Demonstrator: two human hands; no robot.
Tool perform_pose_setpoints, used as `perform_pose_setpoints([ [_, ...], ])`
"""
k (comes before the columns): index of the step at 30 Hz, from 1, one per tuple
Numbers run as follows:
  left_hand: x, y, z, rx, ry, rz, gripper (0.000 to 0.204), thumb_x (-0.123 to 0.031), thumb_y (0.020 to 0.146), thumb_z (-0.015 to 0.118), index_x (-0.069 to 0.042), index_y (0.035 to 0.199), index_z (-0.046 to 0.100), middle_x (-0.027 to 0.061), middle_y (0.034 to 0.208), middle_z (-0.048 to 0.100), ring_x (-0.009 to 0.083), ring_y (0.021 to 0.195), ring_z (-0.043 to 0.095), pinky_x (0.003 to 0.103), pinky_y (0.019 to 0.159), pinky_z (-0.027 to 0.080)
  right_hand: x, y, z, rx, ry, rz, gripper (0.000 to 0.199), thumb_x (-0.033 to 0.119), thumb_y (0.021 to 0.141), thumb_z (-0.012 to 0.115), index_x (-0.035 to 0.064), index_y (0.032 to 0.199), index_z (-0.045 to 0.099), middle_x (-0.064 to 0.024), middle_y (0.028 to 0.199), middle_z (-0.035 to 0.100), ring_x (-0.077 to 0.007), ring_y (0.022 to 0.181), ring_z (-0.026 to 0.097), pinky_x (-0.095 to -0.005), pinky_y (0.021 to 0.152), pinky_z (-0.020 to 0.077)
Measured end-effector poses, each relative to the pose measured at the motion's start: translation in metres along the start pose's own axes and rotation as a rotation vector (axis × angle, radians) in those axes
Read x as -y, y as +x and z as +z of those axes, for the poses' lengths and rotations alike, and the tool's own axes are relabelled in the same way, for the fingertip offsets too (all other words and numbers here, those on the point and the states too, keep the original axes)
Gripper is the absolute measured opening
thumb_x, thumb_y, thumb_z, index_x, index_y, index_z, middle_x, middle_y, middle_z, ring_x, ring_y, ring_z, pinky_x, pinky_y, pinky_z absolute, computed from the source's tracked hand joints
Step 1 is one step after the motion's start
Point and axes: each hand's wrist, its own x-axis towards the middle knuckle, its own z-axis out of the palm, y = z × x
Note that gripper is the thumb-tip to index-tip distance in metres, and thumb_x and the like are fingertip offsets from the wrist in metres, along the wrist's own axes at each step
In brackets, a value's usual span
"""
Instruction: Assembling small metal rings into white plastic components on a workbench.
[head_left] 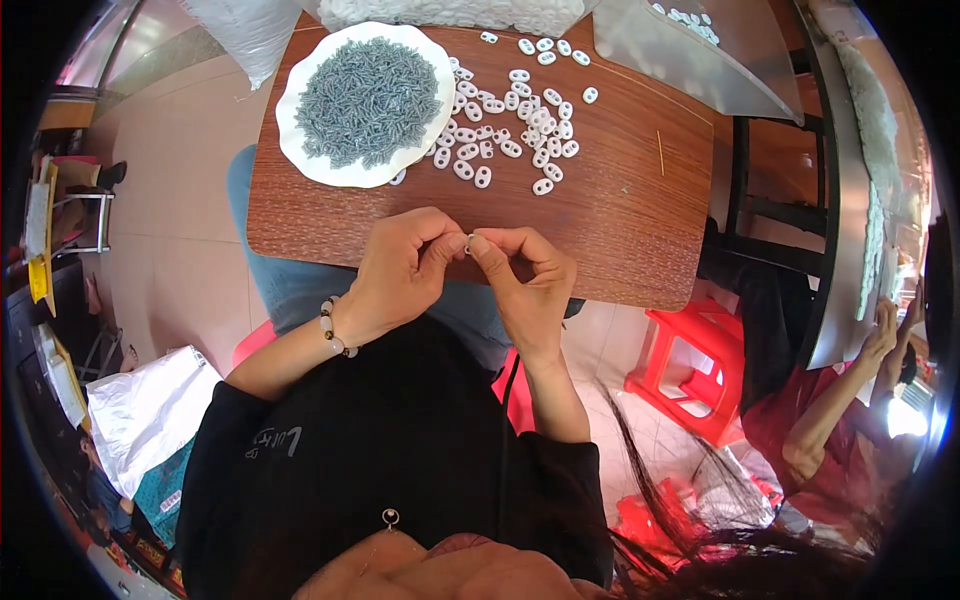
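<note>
White two-holed pieces (510, 149) dot a brown table (630, 235). Left hand (398, 270) and right hand (530, 285) pinch one small part (468, 248).

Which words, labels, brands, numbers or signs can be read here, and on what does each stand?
Black shirt: pale lettering, part blurred; not quoted here.
Teal package: a pale label, too small to read.
White dish and two-holed white pieces: none seen.

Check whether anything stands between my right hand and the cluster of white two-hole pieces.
Nothing visible does: only brown tabletop lies between your right hand and the cluster of white two-hole pieces. The white dish stands farther left, outside that path.
</note>
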Motion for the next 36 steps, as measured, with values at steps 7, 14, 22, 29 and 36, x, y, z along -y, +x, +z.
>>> perform_pose_setpoints([
  [7,-0.003,0.002,-0.002,0.021,0.049,0.032,0.011,-0.002,0.088,0.059,0.003,0.079,0.057,0.0085,0.068,0.057,0.0156,0.062,0.054,0.028,0.057,0.042,-0.006,-0.001,-0.004,0.003,-0.062,-0.028,0.007,0.002,0.085,0.070,-0.0026,0.089,0.070,-0.0020,0.080,0.068,-0.0047,0.071,0.058,-0.0184,0.067,0.0469],
  [14,-0.005,0.002,-0.001,0.025,0.020,-0.008,0.012,-0.003,0.090,0.059,0.003,0.079,0.058,0.0089,0.068,0.057,0.0151,0.062,0.054,0.028,0.058,0.043,-0.003,0.000,-0.004,-0.003,-0.001,0.010,0.009,0.004,0.085,0.070,-0.0022,0.091,0.070,-0.0016,0.079,0.068,-0.0046,0.071,0.058,-0.0187,0.067,0.0472],
  [22,-0.005,0.006,-0.008,0.129,-0.222,-0.249,0.036,-0.028,0.102,0.044,-0.001,0.087,0.062,-0.0006,0.075,0.058,0.0049,0.066,0.050,0.020,0.058,0.042,-0.006,0.003,-0.004,-0.031,0.028,0.022,0.010,0.007,0.085,0.070,-0.0016,0.091,0.071,-0.0009,0.079,0.067,-0.0048,0.073,0.060,-0.0186,0.068,0.0478],
  [29,-0.003,0.005,-0.011,0.118,-0.328,-0.314,0.035,-0.030,0.101,0.047,-0.002,0.091,0.065,-0.0016,0.076,0.058,0.0031,0.067,0.049,0.018,0.058,0.041,-0.003,0.003,-0.004,-0.046,0.078,0.086,0.009,0.006,0.085,0.069,-0.0006,0.092,0.070,0.0002,0.078,0.067,-0.0035,0.070,0.057,-0.0176,0.065,0.0457],
  [36,-0.001,0.004,-0.008,0.092,-0.331,-0.308,0.031,-0.024,0.100,0.050,0.001,0.092,0.066,0.0004,0.078,0.062,0.0039,0.067,0.052,0.018,0.059,0.042,-0.007,0.004,-0.002,-0.059,0.058,0.063,0.008,0.005,0.085,0.070,-0.0009,0.090,0.070,0.0008,0.079,0.066,-0.0025,0.070,0.056,-0.0166,0.064,0.0438],
])
